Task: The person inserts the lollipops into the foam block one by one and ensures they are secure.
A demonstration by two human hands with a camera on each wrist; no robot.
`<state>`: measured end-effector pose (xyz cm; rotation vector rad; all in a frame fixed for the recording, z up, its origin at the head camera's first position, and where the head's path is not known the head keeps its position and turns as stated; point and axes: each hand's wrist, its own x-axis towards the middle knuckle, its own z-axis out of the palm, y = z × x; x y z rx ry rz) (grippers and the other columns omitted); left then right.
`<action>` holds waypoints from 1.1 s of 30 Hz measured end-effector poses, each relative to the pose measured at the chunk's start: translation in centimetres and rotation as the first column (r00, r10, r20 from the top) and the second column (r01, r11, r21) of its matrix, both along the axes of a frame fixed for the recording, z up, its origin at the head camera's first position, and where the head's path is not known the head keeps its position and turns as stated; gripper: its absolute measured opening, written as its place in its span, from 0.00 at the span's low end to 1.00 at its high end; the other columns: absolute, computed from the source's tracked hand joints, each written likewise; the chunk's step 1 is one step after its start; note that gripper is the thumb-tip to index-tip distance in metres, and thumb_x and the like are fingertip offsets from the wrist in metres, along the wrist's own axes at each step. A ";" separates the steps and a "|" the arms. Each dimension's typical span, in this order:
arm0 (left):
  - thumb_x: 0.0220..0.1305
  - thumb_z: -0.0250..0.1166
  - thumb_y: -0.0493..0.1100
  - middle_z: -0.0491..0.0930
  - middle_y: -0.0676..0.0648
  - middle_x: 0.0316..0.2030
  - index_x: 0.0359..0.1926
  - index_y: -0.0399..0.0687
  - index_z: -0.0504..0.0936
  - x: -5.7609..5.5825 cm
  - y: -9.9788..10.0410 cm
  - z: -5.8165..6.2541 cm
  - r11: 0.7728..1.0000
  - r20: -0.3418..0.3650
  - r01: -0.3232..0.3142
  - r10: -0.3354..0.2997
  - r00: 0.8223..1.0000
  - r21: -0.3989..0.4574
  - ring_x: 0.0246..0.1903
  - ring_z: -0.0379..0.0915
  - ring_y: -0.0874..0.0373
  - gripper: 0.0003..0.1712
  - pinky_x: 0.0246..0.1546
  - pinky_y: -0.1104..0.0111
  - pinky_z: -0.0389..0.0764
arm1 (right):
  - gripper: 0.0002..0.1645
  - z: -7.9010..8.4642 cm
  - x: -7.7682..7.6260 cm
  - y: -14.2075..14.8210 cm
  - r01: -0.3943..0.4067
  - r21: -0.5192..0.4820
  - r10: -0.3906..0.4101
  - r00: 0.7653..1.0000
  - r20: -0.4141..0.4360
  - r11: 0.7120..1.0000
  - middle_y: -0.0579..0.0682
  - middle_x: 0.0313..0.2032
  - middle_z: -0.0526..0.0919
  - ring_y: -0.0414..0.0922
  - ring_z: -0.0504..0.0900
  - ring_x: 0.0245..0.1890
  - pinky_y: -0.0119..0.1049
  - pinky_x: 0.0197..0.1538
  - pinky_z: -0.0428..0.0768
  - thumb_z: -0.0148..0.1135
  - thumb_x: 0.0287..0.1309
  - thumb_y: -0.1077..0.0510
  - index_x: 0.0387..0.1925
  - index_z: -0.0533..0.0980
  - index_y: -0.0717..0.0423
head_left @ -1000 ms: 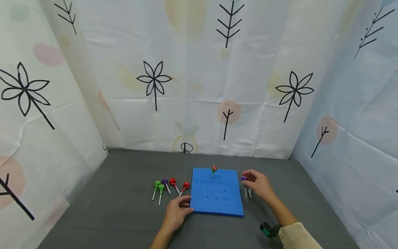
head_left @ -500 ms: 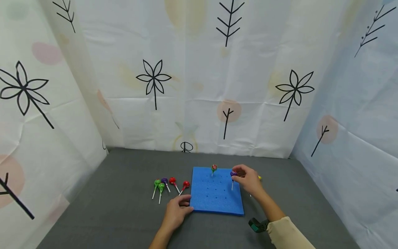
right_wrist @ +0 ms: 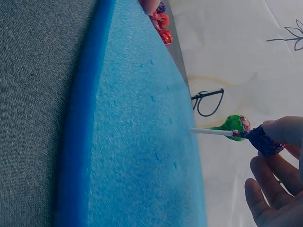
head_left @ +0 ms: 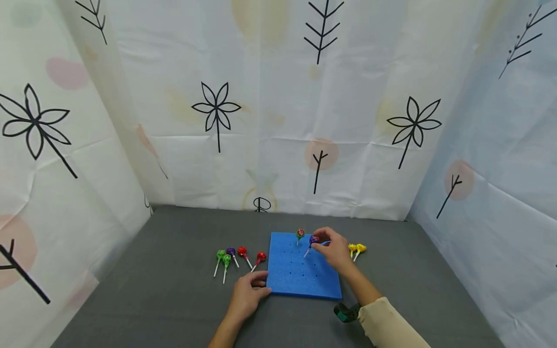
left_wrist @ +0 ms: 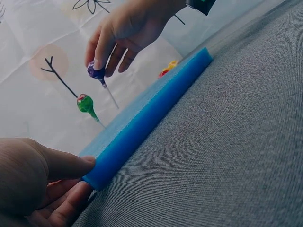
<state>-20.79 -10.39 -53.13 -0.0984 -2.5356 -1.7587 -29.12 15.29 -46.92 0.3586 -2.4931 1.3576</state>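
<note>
Head view: right hand (head_left: 335,249) pinches a lollipop (head_left: 313,239) stick-down while left hand (head_left: 246,294) grips the board (head_left: 304,284), seemingly steadying it.

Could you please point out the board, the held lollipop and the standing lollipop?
Board (head_left: 297,268): head view, bare top surface.
Held lollipop (right_wrist: 262,142): right wrist view, purple head.
Standing lollipop (left_wrist: 85,104): left wrist view, green head.

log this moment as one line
left hand: grips blue board at edge; right hand: pinches purple lollipop above board, stick down; red-green lollipop: stands in board; stick contact: unclear
</note>
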 end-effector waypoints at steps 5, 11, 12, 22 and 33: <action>0.48 0.73 0.29 0.83 0.44 0.37 0.49 0.35 0.82 0.0 0.0 -0.1 1.000 -0.006 -0.003 0.003 1.000 0.003 0.37 0.79 0.53 0.23 0.35 0.66 0.80 | 0.14 -0.2 -0.2 -0.7 0.006 -0.008 -0.006 1.000 -0.016 1.000 0.50 0.37 0.83 0.48 0.80 0.40 0.39 0.41 0.79 0.72 0.52 0.65 0.42 0.79 0.57; 0.48 0.73 0.28 0.83 0.43 0.37 0.49 0.34 0.82 0.0 0.0 0.0 1.000 -0.019 0.005 -0.005 1.000 0.022 0.37 0.80 0.52 0.23 0.35 0.67 0.80 | 0.14 -0.3 -0.7 -1.1 0.033 0.001 -0.033 0.999 -0.016 0.999 0.50 0.37 0.83 0.49 0.80 0.40 0.41 0.41 0.79 0.72 0.52 0.64 0.42 0.79 0.56; 0.47 0.73 0.28 0.83 0.43 0.37 0.49 0.33 0.82 0.0 0.0 0.0 1.000 -0.022 0.006 -0.006 1.000 0.025 0.37 0.80 0.52 0.24 0.35 0.67 0.80 | 0.14 -0.3 -0.8 -1.1 0.036 0.000 -0.036 0.999 -0.016 0.999 0.51 0.37 0.83 0.49 0.80 0.40 0.42 0.41 0.79 0.72 0.52 0.65 0.42 0.79 0.57; 0.47 0.74 0.28 0.83 0.43 0.37 0.48 0.34 0.82 0.2 0.1 0.2 1.000 -0.041 0.006 -0.005 0.999 0.029 0.37 0.80 0.52 0.24 0.34 0.69 0.80 | 0.14 -0.6 -1.9 -1.2 0.075 0.012 -0.074 0.997 -0.007 0.997 0.52 0.39 0.82 0.54 0.80 0.42 0.45 0.43 0.78 0.70 0.54 0.64 0.43 0.79 0.56; 0.47 0.74 0.29 0.83 0.43 0.37 0.49 0.34 0.82 0.2 0.0 0.2 1.000 -0.041 0.004 -0.003 0.999 0.028 0.37 0.80 0.52 0.24 0.34 0.69 0.80 | 0.14 -0.6 -2.4 -1.5 0.088 0.029 -0.088 0.996 -0.009 0.996 0.52 0.39 0.82 0.50 0.80 0.42 0.45 0.43 0.78 0.70 0.55 0.63 0.44 0.79 0.56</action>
